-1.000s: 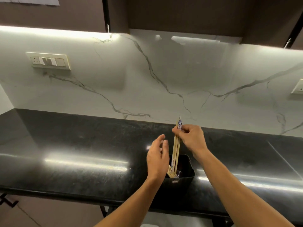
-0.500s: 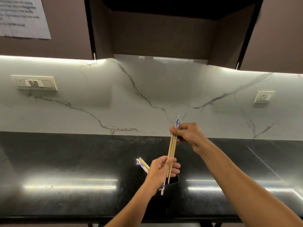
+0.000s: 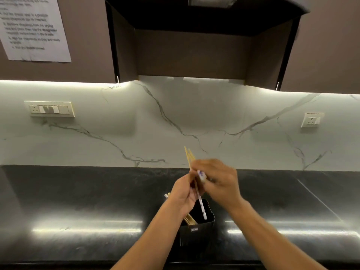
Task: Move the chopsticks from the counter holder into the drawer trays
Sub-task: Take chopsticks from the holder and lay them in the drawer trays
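A black holder (image 3: 196, 233) stands on the dark counter (image 3: 87, 201) near its front edge, with several wooden chopsticks (image 3: 190, 220) still inside. My left hand (image 3: 184, 195) and my right hand (image 3: 218, 182) meet just above it, both closed around a small bunch of chopsticks (image 3: 189, 156). Their tan tips stick up past the hands toward the wall, and the white-and-blue patterned ends (image 3: 202, 207) point down over the holder. Motion blur hides which fingers grip which stick. No drawer is in view.
A white marble backsplash (image 3: 175, 123) rises behind the counter, with a switch plate (image 3: 49, 109) at left and a socket (image 3: 312, 120) at right. Dark upper cabinets and a hood (image 3: 194, 36) hang overhead. A printed sheet (image 3: 35, 28) is taped at upper left.
My right hand came down and toward the left hand, flipping its chopsticks so the patterned ends point down. Both hands now hold one bunch together. The view tilted upward.
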